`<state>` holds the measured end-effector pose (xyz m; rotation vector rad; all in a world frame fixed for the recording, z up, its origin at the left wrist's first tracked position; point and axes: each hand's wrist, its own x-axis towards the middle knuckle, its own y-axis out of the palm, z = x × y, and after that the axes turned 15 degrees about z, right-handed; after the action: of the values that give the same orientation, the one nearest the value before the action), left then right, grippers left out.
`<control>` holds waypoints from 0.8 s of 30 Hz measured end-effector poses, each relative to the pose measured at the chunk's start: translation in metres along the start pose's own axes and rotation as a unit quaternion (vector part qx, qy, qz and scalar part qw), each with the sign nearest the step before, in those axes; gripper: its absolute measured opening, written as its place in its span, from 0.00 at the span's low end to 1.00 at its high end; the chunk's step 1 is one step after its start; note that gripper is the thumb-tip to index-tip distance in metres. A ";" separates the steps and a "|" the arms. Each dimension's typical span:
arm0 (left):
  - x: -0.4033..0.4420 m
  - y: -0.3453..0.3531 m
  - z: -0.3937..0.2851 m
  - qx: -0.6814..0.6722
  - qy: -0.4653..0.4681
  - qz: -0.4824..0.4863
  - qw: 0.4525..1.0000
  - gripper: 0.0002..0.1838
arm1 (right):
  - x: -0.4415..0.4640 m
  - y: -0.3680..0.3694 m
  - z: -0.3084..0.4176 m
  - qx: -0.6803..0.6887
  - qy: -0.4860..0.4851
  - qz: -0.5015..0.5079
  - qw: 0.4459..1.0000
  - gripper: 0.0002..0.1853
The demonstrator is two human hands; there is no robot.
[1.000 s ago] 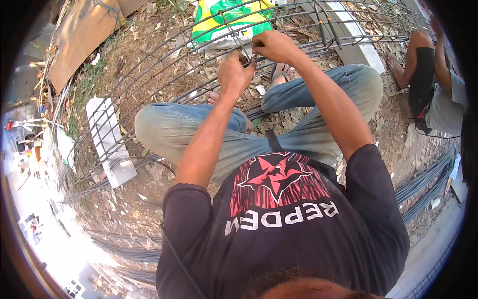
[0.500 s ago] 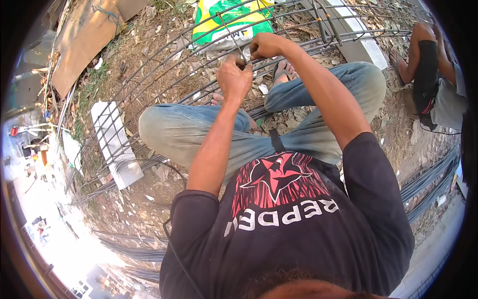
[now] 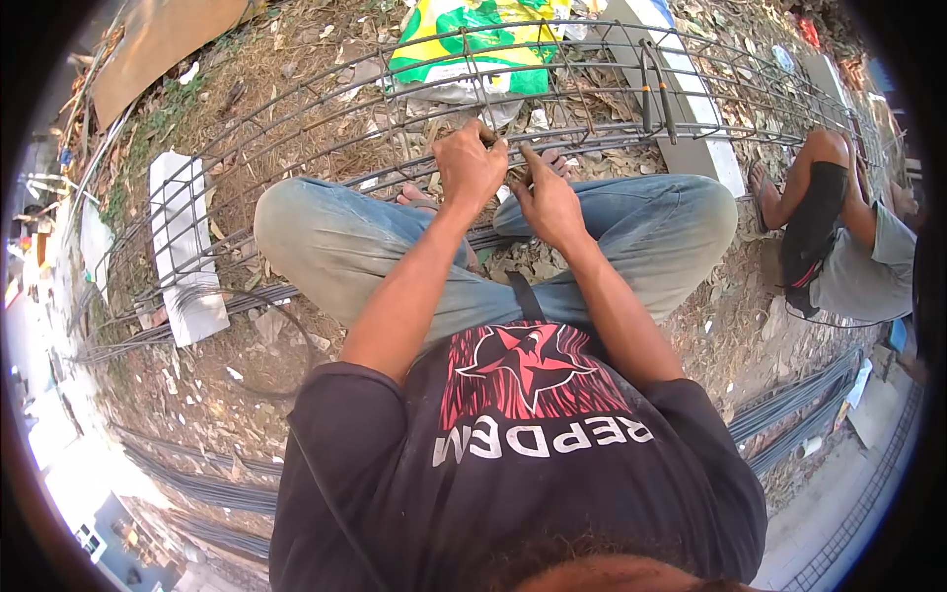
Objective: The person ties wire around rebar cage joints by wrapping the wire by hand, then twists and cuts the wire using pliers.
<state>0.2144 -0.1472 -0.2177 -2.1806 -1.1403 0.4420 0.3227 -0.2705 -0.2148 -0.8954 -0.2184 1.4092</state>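
Note:
A long cage of thin steel rebar (image 3: 326, 111) stretches across the ground before my crossed legs. My left hand (image 3: 472, 168) has its fingers closed around a rebar stirrup (image 3: 475, 84) near the cage's near bars. Just to its right, my right hand (image 3: 549, 202) has its index finger stretched toward the near bar and its thumb apart; nothing shows between them. Any tie wire at the fingertips is too small to make out. A pair of pincers (image 3: 646, 94) with orange bands on its handles hangs on the bars farther right.
Under the cage lie a green, yellow and white sack (image 3: 473, 59), a pale board (image 3: 681, 99) and a white slab (image 3: 187, 247). Another person's leg (image 3: 819, 187) is at the right. Bundles of steel bars (image 3: 799, 409) rest behind on the right. Cardboard (image 3: 163, 49) lies upper left.
My right hand has drawn back toward me from the stirrup, and its finger and thumb have come apart. My left hand stays at the bars. The view has shifted slightly.

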 end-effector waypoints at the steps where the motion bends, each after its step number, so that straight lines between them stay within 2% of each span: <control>1: -0.001 -0.001 -0.002 -0.001 -0.005 0.006 1.000 0.12 | 0.001 0.011 -0.006 -0.102 -0.012 -0.007 0.995 0.43; 4: -0.001 0.002 -0.001 -0.017 -0.010 0.006 1.000 0.11 | 0.012 0.021 -0.012 -0.161 0.009 -0.006 0.987 0.40; 5: 0.000 0.004 0.002 -0.029 -0.009 0.002 1.000 0.11 | 0.017 0.024 -0.012 -0.144 0.010 -0.011 0.989 0.35; 8: 0.000 0.007 0.003 -0.016 0.027 -0.023 0.999 0.12 | 0.035 0.019 -0.014 -0.179 -0.054 -0.036 0.982 0.31; 9: -0.001 0.006 0.002 -0.010 0.022 -0.015 1.000 0.11 | 0.038 0.019 -0.013 -0.184 -0.073 -0.076 0.977 0.19; 13: -0.002 0.006 0.002 0.051 0.044 -0.041 0.997 0.13 | 0.033 0.017 -0.006 -0.178 -0.105 -0.173 0.963 0.10; 16: -0.004 0.007 0.003 0.036 0.034 -0.029 0.998 0.12 | 0.029 0.010 0.001 -0.239 -0.105 -0.201 0.944 0.09; 19: -0.005 0.007 0.005 0.028 0.030 -0.038 0.998 0.12 | 0.026 0.013 0.004 -0.201 -0.107 -0.209 0.951 0.09; 22: -0.007 0.011 0.008 -0.003 0.039 -0.044 0.998 0.11 | 0.021 0.009 0.006 -0.173 -0.036 -0.137 0.975 0.12; 24: -0.007 0.010 0.010 -0.041 0.051 -0.036 0.997 0.09 | 0.019 -0.009 0.007 -0.035 -0.047 -0.050 0.997 0.14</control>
<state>0.2108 -0.1532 -0.2321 -2.1977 -1.1966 0.2543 0.3289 -0.2493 -0.2108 -0.8642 -0.3811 1.3587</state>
